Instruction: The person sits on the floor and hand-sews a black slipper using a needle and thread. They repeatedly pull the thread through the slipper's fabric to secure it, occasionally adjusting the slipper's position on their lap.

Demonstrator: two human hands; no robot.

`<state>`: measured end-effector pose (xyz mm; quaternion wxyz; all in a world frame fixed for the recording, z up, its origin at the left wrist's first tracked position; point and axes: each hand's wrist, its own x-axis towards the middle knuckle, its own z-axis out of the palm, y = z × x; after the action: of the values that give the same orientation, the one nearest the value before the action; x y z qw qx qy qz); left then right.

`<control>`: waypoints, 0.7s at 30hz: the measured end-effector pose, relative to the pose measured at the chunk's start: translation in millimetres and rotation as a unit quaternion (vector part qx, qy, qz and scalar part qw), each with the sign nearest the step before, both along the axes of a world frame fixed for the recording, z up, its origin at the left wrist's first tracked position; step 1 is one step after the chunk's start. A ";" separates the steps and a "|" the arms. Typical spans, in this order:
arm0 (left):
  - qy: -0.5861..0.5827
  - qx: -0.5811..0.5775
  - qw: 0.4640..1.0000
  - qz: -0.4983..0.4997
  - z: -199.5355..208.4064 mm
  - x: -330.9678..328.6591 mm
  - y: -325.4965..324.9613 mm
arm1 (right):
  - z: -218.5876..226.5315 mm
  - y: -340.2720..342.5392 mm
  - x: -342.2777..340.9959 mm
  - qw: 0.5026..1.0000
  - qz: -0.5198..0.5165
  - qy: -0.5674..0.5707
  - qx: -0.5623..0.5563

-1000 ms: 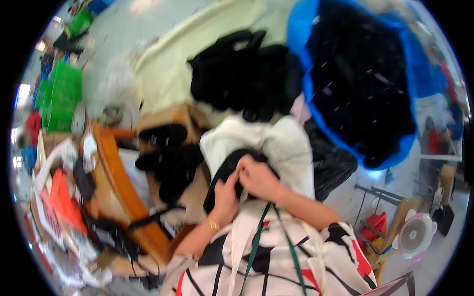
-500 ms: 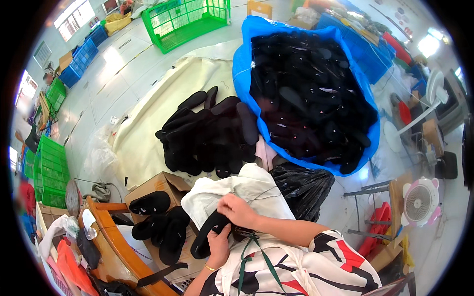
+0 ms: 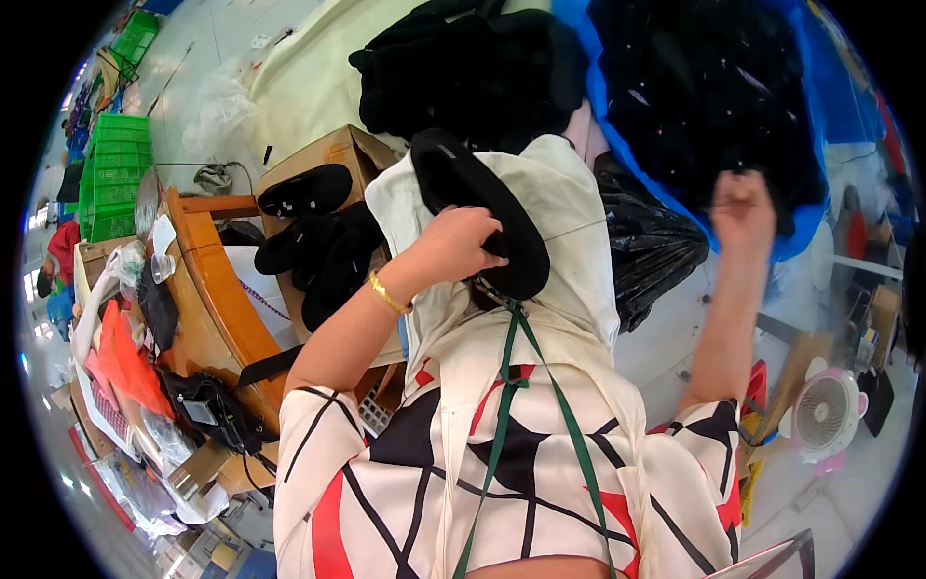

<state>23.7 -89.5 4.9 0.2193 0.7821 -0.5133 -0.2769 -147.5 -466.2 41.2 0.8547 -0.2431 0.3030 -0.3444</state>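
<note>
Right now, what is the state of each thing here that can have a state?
left hand: closed on the black insole, lifted over the white cloth
right hand: raised at the blue bag, closed on a small dark piece
blue bag: open, full of black pieces
cardboard box: open, black insoles lying on it
small fan: on the floor, running or not cannot be told

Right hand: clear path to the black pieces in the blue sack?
Probably yes. The right hand is raised at the rim of the blue sack, over its black pieces, with nothing between them.
</note>
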 end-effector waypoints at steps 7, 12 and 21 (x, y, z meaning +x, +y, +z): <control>0.049 0.065 0.995 -0.061 -44.4 -20.5 -20.8 | -0.8 -103.1 -109.2 0.907 -0.386 0.085 -0.142; 0.005 -0.072 0.994 0.085 -9.0 -38.7 -11.2 | -16.2 -78.5 -129.9 0.877 -0.381 0.180 -0.231; 0.267 0.007 0.924 0.272 -43.9 -69.1 6.8 | -26.9 -107.8 -155.4 0.770 -0.332 0.320 -0.441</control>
<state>-45.5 -82.7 -39.1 0.4099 0.7901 -0.2014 -0.4088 -302.9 -574.0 14.3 0.3397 -0.5736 0.4356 -0.6049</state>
